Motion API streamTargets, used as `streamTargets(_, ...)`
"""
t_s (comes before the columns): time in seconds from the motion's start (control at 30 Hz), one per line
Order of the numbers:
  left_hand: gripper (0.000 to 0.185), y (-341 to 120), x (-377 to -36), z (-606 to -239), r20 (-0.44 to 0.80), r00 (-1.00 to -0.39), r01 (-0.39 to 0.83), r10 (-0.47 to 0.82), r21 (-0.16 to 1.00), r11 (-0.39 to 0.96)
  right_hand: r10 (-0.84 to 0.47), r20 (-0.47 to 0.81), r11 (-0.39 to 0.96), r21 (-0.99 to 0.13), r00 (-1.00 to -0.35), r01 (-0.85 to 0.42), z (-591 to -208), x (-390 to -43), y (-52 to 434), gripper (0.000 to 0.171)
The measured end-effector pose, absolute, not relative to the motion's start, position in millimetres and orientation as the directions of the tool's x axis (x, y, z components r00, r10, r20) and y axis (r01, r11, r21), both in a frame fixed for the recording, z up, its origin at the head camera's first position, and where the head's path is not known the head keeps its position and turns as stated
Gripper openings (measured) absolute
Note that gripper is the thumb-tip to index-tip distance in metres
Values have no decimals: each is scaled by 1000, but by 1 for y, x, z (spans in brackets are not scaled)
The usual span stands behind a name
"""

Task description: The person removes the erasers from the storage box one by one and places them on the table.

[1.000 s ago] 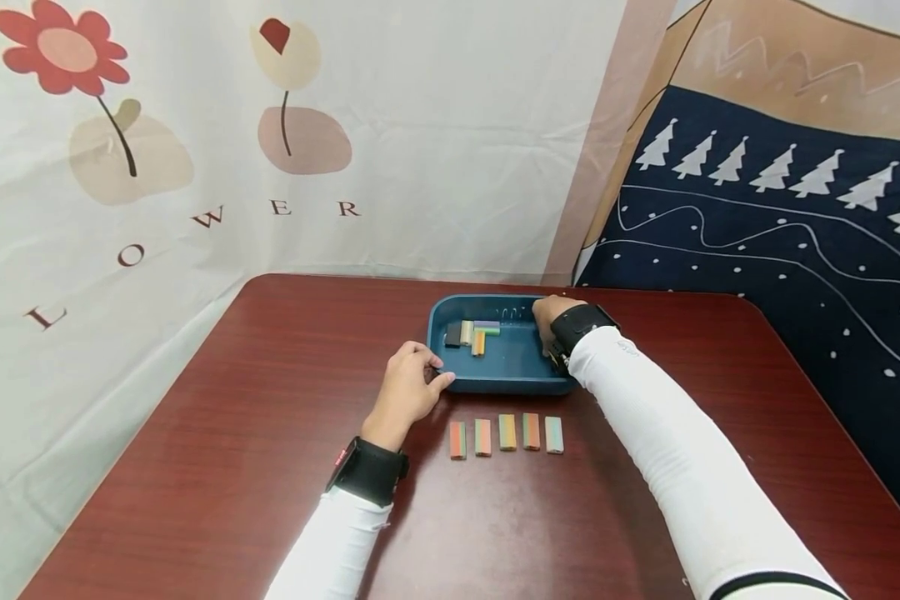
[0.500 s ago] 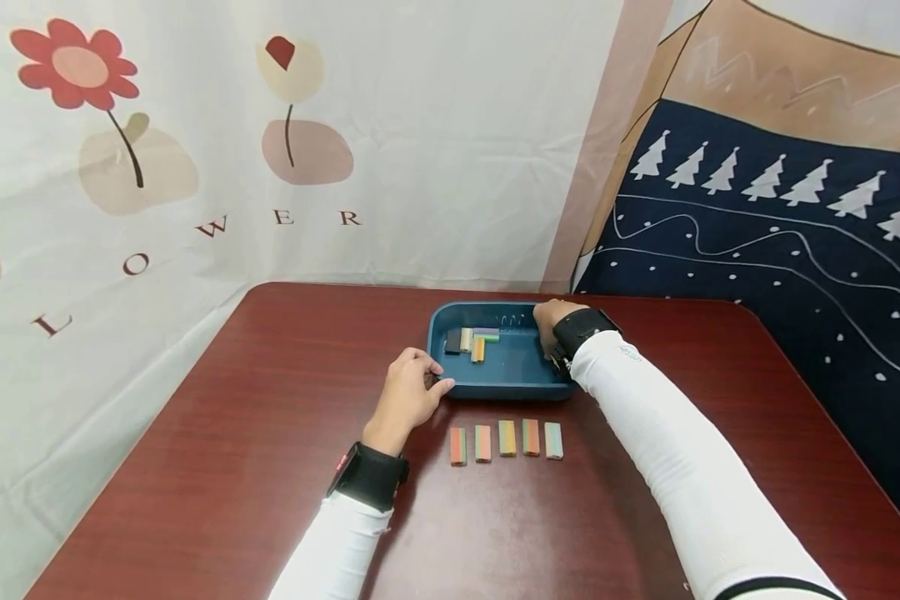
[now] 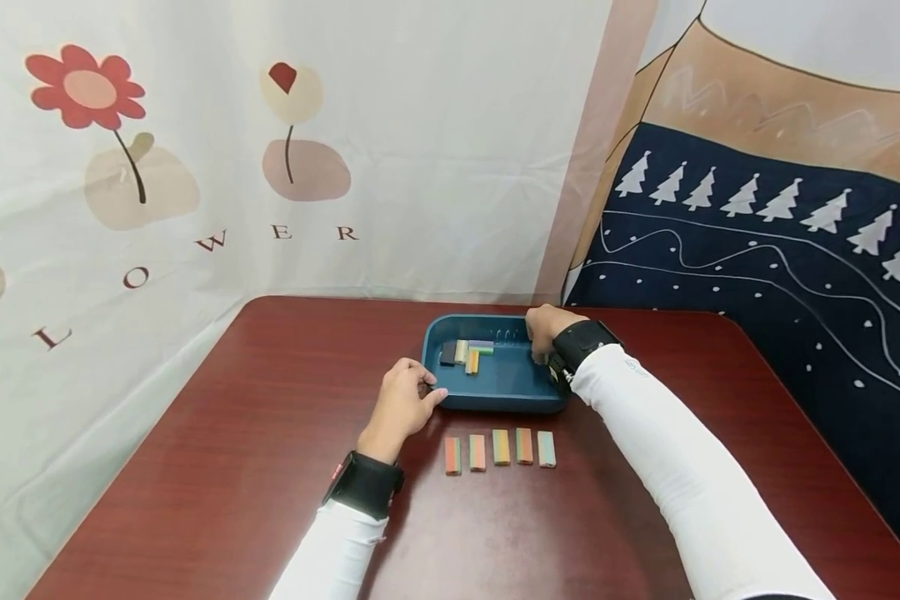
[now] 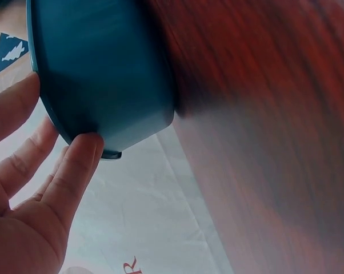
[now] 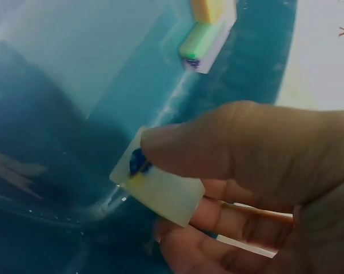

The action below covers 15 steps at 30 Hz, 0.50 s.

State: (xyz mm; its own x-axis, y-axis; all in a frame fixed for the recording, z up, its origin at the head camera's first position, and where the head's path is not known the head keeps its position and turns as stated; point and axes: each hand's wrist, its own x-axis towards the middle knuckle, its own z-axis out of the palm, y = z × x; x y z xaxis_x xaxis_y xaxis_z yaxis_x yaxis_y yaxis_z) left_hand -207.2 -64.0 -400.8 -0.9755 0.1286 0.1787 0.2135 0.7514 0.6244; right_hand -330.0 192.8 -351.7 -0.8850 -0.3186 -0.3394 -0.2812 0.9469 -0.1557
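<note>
A blue tray [image 3: 504, 403] lies near the table's far edge. My left hand [image 3: 401, 406] holds its near left corner, thumb and fingers on either side; in the left wrist view the fingertips [image 4: 87, 145] meet the tray's outer wall [image 4: 103, 63]. My right hand [image 3: 546, 330] reaches inside the tray's right end. There it pinches a pale eraser [image 5: 166, 182] with a dark blue smudge between thumb and fingers, hidden from the head view. Toward the tray's left lie a black eraser [image 3: 447, 353], a cream one [image 3: 461, 352], an orange-yellow one [image 3: 472, 362] and a purple-green one [image 3: 482, 346].
Several two-coloured erasers stand in a row on the brown table [image 3: 285, 467] in front of the tray, from a red-green one [image 3: 452, 456] to a pale blue one [image 3: 546, 449]. A printed white cloth [image 3: 420, 150] hangs behind, and a navy one [image 3: 720, 242] at right.
The whole head view has shifted slightly downward in the picture, with the tabletop lower. Both hands keep their places at the tray, and the erasers have not moved.
</note>
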Motion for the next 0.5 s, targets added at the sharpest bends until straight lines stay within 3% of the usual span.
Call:
streamTargets(0.07,22,-64,-207,-401,181,-975,217,131,624,751,-338,-321,939,-170,-884,-297,-349,-326,195,19)
streamTargets(0.27,21,-65,-207,-403,184,-975,214,125,624,751,-350,-307,930,-229,-885,-288,-342,-313,201,47)
streamTargets(0.5,20,-64,-208,-404,190,-974,217,124,619,755,-415,-184,889,-289,-891,-355,-339,-290,215,45)
